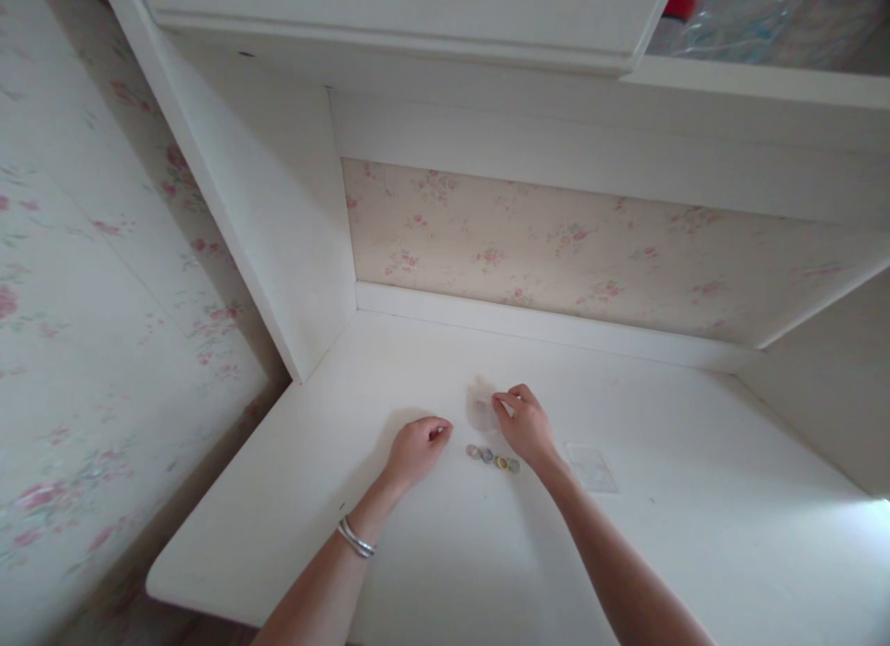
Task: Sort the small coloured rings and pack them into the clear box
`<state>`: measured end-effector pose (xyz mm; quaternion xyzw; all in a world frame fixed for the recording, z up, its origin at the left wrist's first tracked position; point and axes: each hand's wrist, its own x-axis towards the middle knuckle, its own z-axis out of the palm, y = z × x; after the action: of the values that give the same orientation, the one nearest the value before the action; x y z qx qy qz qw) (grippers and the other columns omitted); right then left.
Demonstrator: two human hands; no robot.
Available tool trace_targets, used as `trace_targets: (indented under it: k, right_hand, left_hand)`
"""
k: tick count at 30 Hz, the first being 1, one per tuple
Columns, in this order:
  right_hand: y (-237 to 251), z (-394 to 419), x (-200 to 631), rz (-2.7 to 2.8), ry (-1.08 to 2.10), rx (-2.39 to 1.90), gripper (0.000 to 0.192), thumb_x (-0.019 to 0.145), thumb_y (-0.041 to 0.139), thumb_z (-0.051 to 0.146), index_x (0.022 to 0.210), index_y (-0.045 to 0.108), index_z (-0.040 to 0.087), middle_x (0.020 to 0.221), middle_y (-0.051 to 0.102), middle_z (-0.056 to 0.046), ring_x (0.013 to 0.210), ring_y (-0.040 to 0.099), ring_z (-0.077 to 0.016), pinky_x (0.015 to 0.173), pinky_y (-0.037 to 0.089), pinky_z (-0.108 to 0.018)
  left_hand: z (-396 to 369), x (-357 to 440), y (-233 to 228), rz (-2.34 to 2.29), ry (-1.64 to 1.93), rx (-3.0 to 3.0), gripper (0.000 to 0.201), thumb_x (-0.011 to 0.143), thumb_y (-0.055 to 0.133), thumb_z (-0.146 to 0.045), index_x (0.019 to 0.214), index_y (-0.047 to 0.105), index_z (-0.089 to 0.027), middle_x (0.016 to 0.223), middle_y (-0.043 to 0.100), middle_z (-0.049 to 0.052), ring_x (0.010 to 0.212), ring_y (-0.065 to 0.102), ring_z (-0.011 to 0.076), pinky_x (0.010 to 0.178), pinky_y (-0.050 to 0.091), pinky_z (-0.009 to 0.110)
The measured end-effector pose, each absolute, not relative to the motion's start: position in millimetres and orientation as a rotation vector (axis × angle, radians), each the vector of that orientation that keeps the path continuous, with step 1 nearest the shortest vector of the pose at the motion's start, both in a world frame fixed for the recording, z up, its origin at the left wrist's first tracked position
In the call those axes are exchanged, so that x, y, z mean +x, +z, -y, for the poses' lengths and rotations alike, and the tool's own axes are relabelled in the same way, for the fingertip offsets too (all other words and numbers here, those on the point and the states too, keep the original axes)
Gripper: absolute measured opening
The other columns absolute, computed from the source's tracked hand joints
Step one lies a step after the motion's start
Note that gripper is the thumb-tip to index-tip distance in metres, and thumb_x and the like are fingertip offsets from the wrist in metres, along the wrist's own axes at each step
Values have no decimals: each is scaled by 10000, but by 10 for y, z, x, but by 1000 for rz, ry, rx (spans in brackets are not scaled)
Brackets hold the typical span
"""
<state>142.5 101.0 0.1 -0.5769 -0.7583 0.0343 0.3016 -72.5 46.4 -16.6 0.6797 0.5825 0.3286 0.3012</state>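
Observation:
My right hand [527,424] pinches a small clear plastic piece [481,407] between thumb and fingers, just above the white desk. Its exact kind is too faint to make out; something small and round shows in or under it. My left hand [419,449] is curled, thumb and fingertips together, close to the desk; whether it holds something is hidden. Between the hands lies a short row of several small round things [502,462], silvery, bluish and gold, like coins or rings. Right of my right wrist rests a flat, clear rectangular plastic case [591,467].
The white desktop [431,553] has a raised back strip. A white side panel [278,192] stands at the left, another [827,377] at the right. Overhead hangs a white cabinet [403,16]; plastic-wrapped things [743,20] sit on the shelf at upper right.

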Motion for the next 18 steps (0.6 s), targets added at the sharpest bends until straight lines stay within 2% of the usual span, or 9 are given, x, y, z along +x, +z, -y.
trace_targets:
  k: [13, 18]
  right_hand:
    - [-221, -511, 1688, 1476, 345, -1519, 345, 863, 468, 442, 860, 694, 182, 799, 583, -41, 704, 541, -150, 654, 415, -274]
    - [-238, -561, 1763, 1414, 448, -1517, 333, 850, 489, 443, 850, 698, 184, 763, 574, -32, 656, 516, -141, 626, 403, -273]
  left_hand:
    - [-331, -623, -40, -1490, 722, 2088, 258, 884, 434, -329, 898, 681, -254, 862, 680, -7, 747, 599, 130, 682, 425, 223]
    - [-287, -521, -18, -1416, 680, 2190, 194, 856, 507, -316, 929, 678, -260, 794, 656, -8, 689, 570, 124, 682, 419, 234]
